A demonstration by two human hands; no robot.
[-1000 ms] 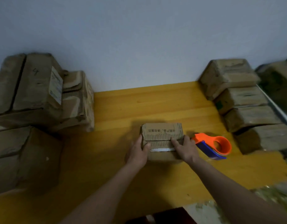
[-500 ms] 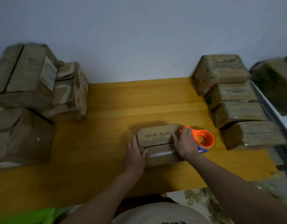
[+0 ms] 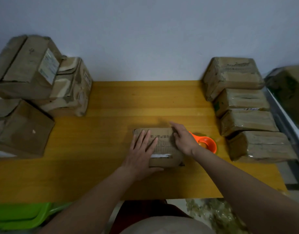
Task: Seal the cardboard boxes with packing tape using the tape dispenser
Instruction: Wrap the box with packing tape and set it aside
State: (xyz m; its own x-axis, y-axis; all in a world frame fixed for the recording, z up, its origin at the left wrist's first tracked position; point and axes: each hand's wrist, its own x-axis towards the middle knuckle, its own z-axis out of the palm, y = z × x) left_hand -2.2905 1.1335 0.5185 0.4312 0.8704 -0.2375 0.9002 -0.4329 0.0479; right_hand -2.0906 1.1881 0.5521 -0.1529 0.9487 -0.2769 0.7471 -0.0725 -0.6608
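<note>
Left hand (image 3: 142, 153) lies flat on the small cardboard box (image 3: 164, 149), fingers straight and spread over its top, thumb along the near side. Right hand (image 3: 183, 139) rests on the box's right top edge, fingers extended, gripping nothing. Box: creased corrugated board, printed characters on top, a pale strip across the near face. It sits mid-table, toward the near edge. Orange tape dispenser (image 3: 207, 144), ring-shaped plastic, lies just beside the right hand. Bare yellow wooden table (image 3: 128, 102) beyond. Worn boxes (image 3: 35, 85) crowd the left edge, film-wrapped parcels (image 3: 243, 112) the right.
</note>
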